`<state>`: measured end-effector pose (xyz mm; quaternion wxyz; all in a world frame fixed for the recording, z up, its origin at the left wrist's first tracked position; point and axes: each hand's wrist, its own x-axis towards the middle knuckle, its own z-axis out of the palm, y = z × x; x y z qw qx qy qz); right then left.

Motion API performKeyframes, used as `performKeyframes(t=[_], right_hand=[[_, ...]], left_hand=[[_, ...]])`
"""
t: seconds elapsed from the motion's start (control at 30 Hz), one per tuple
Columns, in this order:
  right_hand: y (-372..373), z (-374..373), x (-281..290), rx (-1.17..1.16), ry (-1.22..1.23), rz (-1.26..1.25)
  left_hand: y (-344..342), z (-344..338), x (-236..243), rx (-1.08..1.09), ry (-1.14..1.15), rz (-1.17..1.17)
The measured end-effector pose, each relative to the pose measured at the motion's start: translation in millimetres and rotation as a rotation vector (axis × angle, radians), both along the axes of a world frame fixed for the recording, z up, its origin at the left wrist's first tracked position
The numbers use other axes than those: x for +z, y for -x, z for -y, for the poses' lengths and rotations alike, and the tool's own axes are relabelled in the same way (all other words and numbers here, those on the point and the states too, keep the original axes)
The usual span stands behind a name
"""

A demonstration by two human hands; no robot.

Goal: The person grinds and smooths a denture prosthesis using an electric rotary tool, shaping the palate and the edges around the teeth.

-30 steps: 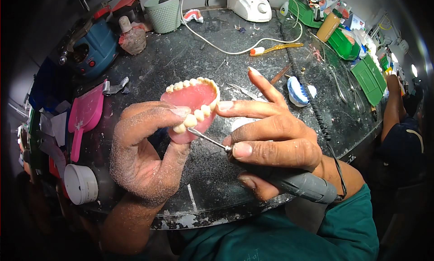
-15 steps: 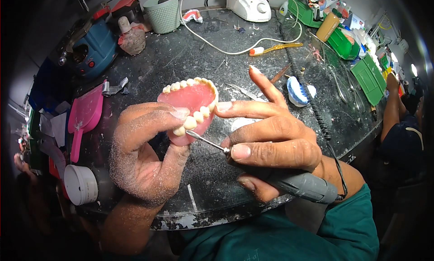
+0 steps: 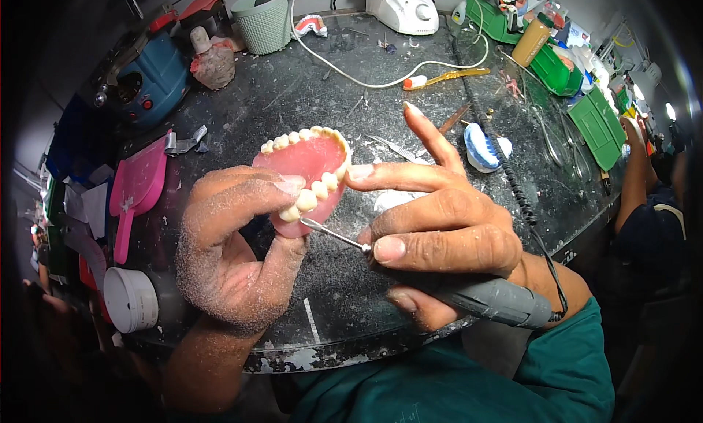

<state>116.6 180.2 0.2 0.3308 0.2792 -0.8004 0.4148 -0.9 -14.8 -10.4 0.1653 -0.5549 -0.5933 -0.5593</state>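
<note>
A pink denture (image 3: 306, 158) with cream teeth is pinched between the fingers and thumb of my left hand (image 3: 238, 251), which is dusted with pale powder. My right hand (image 3: 447, 229) is wrapped round a dark grey rotary handpiece (image 3: 501, 300). Its slim metal bur (image 3: 333, 235) points left, with the tip at the denture's pink edge below the nearest back teeth; whether it touches, I cannot tell. One stretched right finger rests against the denture's right side, and another points up and away. Part of the handpiece is hidden behind my fingers.
Powder covers the black worktable (image 3: 278, 79). At left are a pink dustpan (image 3: 139, 177), a white tub (image 3: 130, 298) and a blue machine (image 3: 150, 86). A toothbrush (image 3: 439, 79), a blue-and-white dental model (image 3: 483, 148) and a coiled cord (image 3: 520, 192) lie beyond. Another person's arm (image 3: 633, 167) shows far right.
The denture has shifted very slightly left, and a little more gap shows between the bur tip and the teeth. Both hands keep their holds. The person at far right has moved an arm slightly.
</note>
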Motion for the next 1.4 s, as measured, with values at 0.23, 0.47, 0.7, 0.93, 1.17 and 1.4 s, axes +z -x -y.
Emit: performKeyframes(t=[0.23,0.47,0.7,0.93,1.17,1.4], right_hand=[[-0.4,-0.8,0.9,0.005,-0.011,-0.007],[-0.7,-0.4,-0.7,-0.004,0.005,0.012],[0.0,-1.3,-2.4,0.007,0.020,-0.001],[-0.8,-1.0,0.5,0.002,0.004,0.013],[-1.1,-1.8,0.7,0.003,0.016,0.011],[-3.2,3.4,5.7,-0.043,0.028,0.023]], left_hand=[[0.2,2.1,-0.8,0.015,0.007,0.000],[0.6,0.5,-0.5,0.010,0.005,-0.027],[2.5,-2.0,-3.3,0.041,-0.030,-0.040],[1.6,-0.5,-1.0,0.045,-0.025,-0.039],[2.3,-1.7,-2.4,0.035,-0.040,-0.034],[3.6,-0.7,-2.9,0.039,-0.036,-0.039]])
